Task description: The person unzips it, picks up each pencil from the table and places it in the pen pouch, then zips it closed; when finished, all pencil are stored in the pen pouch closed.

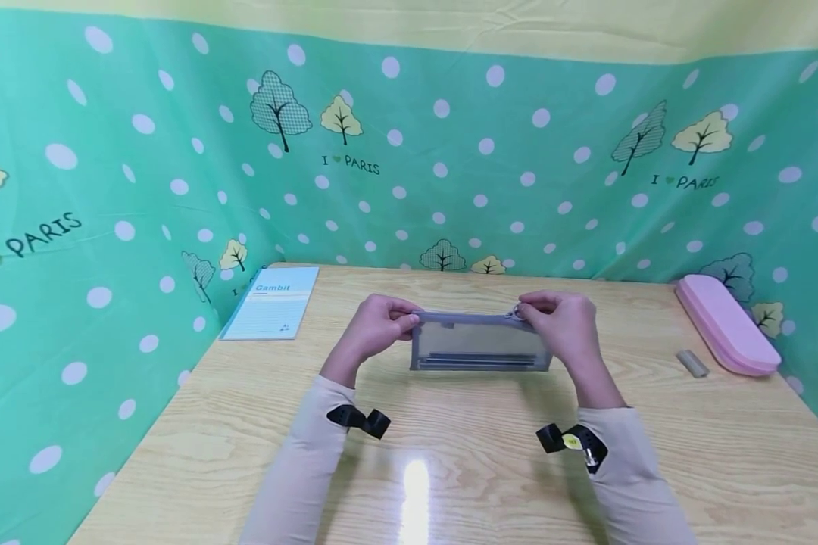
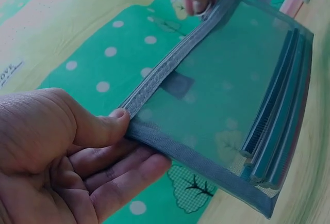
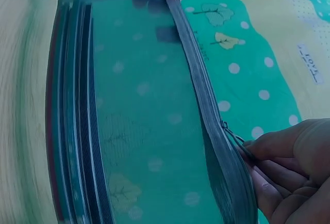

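A grey mesh zip pouch (image 1: 480,333) is held upright between both hands above the table, with several pencils (image 2: 278,110) lying along its bottom edge behind the see-through mesh. My left hand (image 1: 376,324) pinches the pouch's upper left corner at the end of the zipper, thumb in front and fingers behind. At the other side, my right hand (image 1: 566,324) pinches the zipper's ring pull (image 3: 238,140) between thumb and finger. From the slider to the pouch's right end, the zipper edges bulge apart in the right wrist view; the zipper looks closed on the left hand's side.
A blue and white notebook (image 1: 276,303) lies at the back left of the wooden table (image 1: 463,439). Toward the right edge lie a pink pencil case (image 1: 729,325) and a small greyish eraser-like block (image 1: 692,363). A green dotted curtain (image 1: 436,174) hangs behind and at both sides.
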### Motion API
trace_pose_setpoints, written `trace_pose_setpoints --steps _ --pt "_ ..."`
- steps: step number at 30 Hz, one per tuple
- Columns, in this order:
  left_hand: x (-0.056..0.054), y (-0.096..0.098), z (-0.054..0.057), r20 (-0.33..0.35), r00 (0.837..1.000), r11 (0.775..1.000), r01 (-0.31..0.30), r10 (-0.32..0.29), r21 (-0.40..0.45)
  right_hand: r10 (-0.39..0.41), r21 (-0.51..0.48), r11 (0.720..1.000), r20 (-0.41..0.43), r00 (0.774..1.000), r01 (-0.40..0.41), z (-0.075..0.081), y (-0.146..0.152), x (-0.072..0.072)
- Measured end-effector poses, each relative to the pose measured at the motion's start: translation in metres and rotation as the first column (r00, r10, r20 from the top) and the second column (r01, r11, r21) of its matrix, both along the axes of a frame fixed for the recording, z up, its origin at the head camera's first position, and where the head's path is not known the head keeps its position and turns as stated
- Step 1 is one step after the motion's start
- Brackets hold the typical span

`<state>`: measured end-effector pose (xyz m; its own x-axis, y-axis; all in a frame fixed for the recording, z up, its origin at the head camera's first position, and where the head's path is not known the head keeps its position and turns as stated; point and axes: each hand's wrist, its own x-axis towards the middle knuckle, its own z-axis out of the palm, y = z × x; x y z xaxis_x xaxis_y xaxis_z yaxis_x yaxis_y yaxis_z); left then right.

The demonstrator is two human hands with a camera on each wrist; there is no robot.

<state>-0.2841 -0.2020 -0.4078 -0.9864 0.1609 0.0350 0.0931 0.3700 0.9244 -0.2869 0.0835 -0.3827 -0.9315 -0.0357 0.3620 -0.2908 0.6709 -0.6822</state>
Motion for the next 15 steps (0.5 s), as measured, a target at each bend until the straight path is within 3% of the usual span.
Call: trace_pose_setpoints --steps 10,15 --pt "-0.001 -0.010 0.001 0.053 0.997 0.999 -0.051 0.051 0.011 -0.047 0.005 0.999 -0.088 0.995 0.047 -0.005 0.015 -0.008" --pt "-0.002 -0.013 0.002 0.080 0.993 0.996 -0.083 0.082 0.010 -0.045 0.036 0.998 -0.239 0.970 0.055 -0.010 0.013 -0.012"
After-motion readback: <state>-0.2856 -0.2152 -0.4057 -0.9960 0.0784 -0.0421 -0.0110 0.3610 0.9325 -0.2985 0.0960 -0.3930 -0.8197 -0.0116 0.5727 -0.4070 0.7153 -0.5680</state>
